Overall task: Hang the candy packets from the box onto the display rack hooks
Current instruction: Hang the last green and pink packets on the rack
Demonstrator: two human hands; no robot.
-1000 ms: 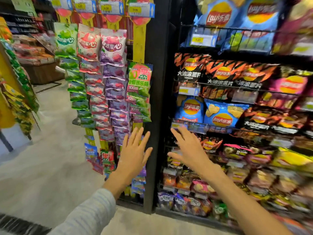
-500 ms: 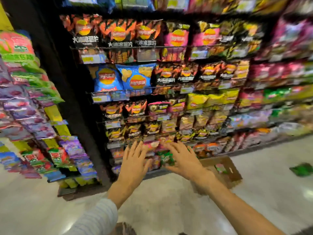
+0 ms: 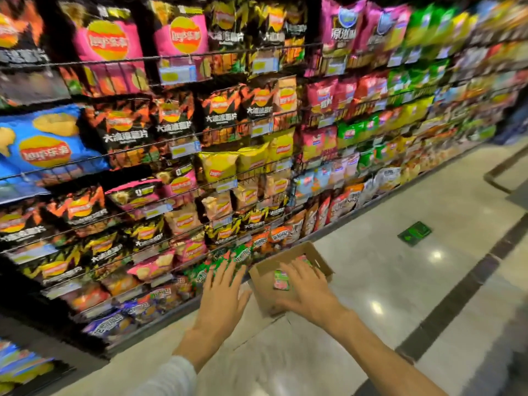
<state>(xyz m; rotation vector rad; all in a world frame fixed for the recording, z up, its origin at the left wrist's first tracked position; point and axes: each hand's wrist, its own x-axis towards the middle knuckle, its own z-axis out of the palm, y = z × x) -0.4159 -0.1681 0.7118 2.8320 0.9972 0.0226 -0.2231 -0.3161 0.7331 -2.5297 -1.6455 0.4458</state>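
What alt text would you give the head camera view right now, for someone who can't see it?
Two open hands reach down toward a cardboard box on a shop floor, the right hand over a candy packet inside it, the left hand beside the box. Behind stand wire shelves packed with crisp bags.

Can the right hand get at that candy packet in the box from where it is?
Probably yes. The right hand is spread open over the open-topped box, and the packet shows just left of its fingers with nothing covering it. The left hand stays outside the box, clear of the way.
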